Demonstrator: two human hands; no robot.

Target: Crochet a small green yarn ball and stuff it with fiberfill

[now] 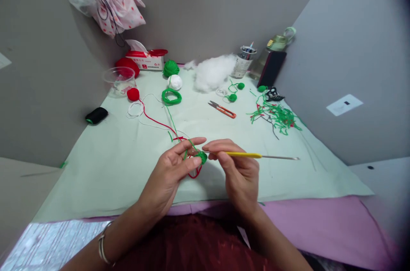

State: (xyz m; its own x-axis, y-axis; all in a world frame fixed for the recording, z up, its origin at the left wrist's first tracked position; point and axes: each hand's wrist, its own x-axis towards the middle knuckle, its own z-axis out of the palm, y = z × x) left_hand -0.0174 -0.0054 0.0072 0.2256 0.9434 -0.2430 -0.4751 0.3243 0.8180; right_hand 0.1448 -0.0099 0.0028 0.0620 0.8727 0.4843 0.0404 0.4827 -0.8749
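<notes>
Between the thumb and fingers of my left hand (174, 164) is a small green crochet piece (202, 157), with green yarn running over the fingers. A loop of red yarn (194, 174) hangs beneath it. My right hand (238, 173) is closed around a crochet hook (246, 154) with a yellow handle. One metal end points right; the other reaches toward the green piece, and whether it is inside a stitch I cannot tell. Green, red and white strands lead back from my left hand to a green yarn coil (171, 96), a red yarn ball (133, 94) and loose white yarn (135, 109).
Orange-handled thread snips (222, 109) lie mid-table. Green yarn scraps (282, 118) are heaped at right. White stuffing (213, 72), a pen cup (243, 62), a bottle (270, 55) and a dark phone (272, 69) stand behind. Back left are a tissue box (149, 61) and a clear tub (120, 81).
</notes>
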